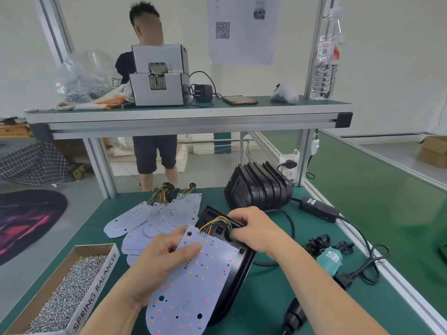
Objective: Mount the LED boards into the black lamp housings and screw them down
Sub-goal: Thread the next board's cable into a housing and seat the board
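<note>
A white LED board with red and orange LEDs lies tilted over a black lamp housing on the green bench. My left hand pinches the board's upper left edge, thumb on top. My right hand grips the housing's upper end, fingers curled where the board's coloured wires run into it. Much of the housing is hidden under the board.
Spare LED boards with wires lie behind my left hand. A stack of black housings stands at the back. A cardboard box of screws sits front left. An electric screwdriver, cables and a power adapter lie right. A person stands beyond the bench.
</note>
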{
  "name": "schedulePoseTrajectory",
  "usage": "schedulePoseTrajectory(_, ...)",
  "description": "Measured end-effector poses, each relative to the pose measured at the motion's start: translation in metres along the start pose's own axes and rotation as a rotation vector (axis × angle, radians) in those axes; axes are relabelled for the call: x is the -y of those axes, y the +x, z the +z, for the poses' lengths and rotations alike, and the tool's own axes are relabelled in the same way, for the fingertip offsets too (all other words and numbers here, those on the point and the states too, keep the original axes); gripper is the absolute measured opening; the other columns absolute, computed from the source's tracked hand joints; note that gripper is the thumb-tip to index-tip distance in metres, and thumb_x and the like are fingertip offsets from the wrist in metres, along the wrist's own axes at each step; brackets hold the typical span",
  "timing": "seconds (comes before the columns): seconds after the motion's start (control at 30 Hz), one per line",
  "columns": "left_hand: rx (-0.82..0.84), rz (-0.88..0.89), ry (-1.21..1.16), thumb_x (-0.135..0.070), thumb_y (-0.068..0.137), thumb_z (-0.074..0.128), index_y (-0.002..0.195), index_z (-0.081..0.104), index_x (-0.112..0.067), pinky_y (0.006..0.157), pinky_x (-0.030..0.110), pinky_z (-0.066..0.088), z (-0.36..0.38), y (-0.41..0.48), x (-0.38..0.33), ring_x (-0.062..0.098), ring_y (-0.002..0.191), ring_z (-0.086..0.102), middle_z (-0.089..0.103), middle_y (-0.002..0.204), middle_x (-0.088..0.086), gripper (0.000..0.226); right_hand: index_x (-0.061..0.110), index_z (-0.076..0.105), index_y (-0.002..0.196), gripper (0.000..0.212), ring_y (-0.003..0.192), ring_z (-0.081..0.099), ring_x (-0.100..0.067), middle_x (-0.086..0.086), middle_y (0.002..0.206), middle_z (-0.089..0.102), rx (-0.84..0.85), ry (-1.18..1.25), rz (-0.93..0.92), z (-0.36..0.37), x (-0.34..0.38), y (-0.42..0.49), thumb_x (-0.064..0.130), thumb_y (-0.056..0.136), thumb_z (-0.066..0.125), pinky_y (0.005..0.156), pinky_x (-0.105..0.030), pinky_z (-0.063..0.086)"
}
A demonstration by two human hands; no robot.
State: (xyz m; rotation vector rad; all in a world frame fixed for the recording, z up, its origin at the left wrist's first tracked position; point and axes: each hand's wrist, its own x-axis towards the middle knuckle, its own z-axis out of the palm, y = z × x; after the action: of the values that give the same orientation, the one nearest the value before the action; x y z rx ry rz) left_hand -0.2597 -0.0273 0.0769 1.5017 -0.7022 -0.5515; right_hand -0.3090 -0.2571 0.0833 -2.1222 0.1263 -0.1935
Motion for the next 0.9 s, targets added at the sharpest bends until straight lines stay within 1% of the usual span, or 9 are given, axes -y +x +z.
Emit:
schedulePoseTrajectory(0.1, 0.014, -0.008, 0.016, -0.028, 0.086, 0.069, 0.094, 0.076, 0.004, 0.086, 0.026, 0.055, 0.003, -0.001, 0.001, 0.014, 0.105, 0.067, 0.065, 0.116, 0.003, 0.034, 0.008, 0.054, 0.067, 0.010, 0.058, 0.037, -0.012, 0.003, 0.057, 0.043, 0.023, -0.125, 0.026, 0.000, 0.000, 0.002, 0.005, 0.075, 0.059, 0.057, -0.028, 0.032)
schedulePoseTrajectory(0.17, 0.031, -0.008, 0.073, -0.028, 0.087, 0.072, 0.087, 0.077, 0.001, 0.084, 0.017, 0.050, 0.005, 0.000, 0.000, 0.004, 0.104, 0.065, 0.067, 0.111, -0.007, 0.030, 0.018, 0.054, 0.066, 0.020, 0.061, 0.042, -0.012, 0.008, 0.060, 0.051, 0.075, -0.238, 0.036, 0.001, 0.001, 0.003, 0.011, 0.083, 0.061, 0.060, -0.030, 0.039)
schedulePoseTrajectory(0.27, 0.023, -0.013, 0.065, -0.032, 0.083, 0.072, 0.085, 0.075, 0.003, 0.081, 0.028, 0.053, 0.004, 0.003, 0.001, 0.019, 0.096, 0.068, 0.066, 0.107, 0.001, 0.036, 0.029, 0.058, 0.079, 0.019, 0.083, 0.057, -0.015, 0.001, 0.095, 0.063, 0.167, -0.286, 0.060, 0.002, 0.001, 0.001, 0.015, 0.091, 0.057, 0.076, -0.031, 0.048)
schedulePoseTrajectory(0.3, 0.019, -0.012, 0.050, -0.036, 0.081, 0.072, 0.086, 0.075, 0.004, 0.081, 0.031, 0.054, 0.004, 0.003, 0.000, 0.022, 0.093, 0.067, 0.065, 0.106, 0.005, 0.040, 0.030, 0.059, 0.082, 0.021, 0.084, 0.058, -0.014, 0.002, 0.098, 0.064, 0.181, -0.253, 0.063, 0.002, 0.002, 0.000, 0.012, 0.091, 0.055, 0.077, -0.029, 0.048)
schedulePoseTrajectory(0.43, 0.015, 0.016, 0.086, -0.040, 0.079, 0.071, 0.085, 0.075, 0.002, 0.078, 0.030, 0.052, 0.005, 0.001, 0.001, 0.020, 0.088, 0.066, 0.065, 0.095, 0.003, 0.042, 0.022, 0.058, 0.075, 0.019, 0.069, 0.050, -0.013, 0.005, 0.074, 0.060, 0.162, -0.277, 0.063, 0.004, 0.006, 0.002, 0.008, 0.089, 0.056, 0.065, -0.029, 0.045)
schedulePoseTrajectory(0.63, 0.006, 0.047, 0.106, -0.045, 0.078, 0.072, 0.086, 0.073, 0.005, 0.081, 0.033, 0.050, 0.003, 0.000, 0.006, 0.021, 0.089, 0.063, 0.062, 0.096, 0.006, 0.051, 0.018, 0.057, 0.075, 0.016, 0.069, 0.051, -0.016, -0.003, 0.076, 0.063, 0.153, -0.357, 0.031, 0.004, 0.009, 0.005, 0.009, 0.088, 0.057, 0.066, -0.035, 0.049)
schedulePoseTrajectory(0.7, 0.015, 0.029, 0.105, -0.043, 0.079, 0.073, 0.089, 0.074, 0.004, 0.084, 0.034, 0.052, 0.000, 0.000, 0.004, 0.022, 0.093, 0.065, 0.063, 0.103, 0.012, 0.049, 0.010, 0.062, 0.085, 0.007, 0.071, 0.050, -0.013, -0.001, 0.076, 0.060, 0.229, -0.211, 0.049, 0.000, 0.003, 0.002, 0.009, 0.088, 0.057, 0.068, -0.032, 0.045)
schedulePoseTrajectory(0.8, -0.025, -0.038, 0.011, -0.032, 0.080, 0.080, 0.092, 0.073, 0.007, 0.070, 0.035, 0.056, -0.010, 0.002, -0.001, 0.029, 0.081, 0.069, 0.066, 0.098, 0.024, 0.042, -0.005, 0.063, 0.113, 0.028, 0.093, 0.055, -0.018, -0.009, 0.100, 0.062, 0.357, 0.259, 0.084, -0.014, -0.010, -0.005, 0.011, 0.091, 0.058, 0.086, -0.034, 0.043)
schedulePoseTrajectory(0.9, -0.071, -0.117, -0.179, -0.027, 0.076, 0.082, 0.095, 0.070, 0.011, 0.063, 0.039, 0.057, -0.015, 0.001, 0.000, 0.035, 0.072, 0.070, 0.069, 0.093, 0.033, 0.044, -0.004, 0.067, 0.122, 0.055, 0.101, 0.064, -0.022, -0.015, 0.115, 0.068, 0.365, 0.749, 0.155, -0.020, -0.015, -0.011, 0.044, 0.099, 0.052, 0.093, -0.030, 0.049)
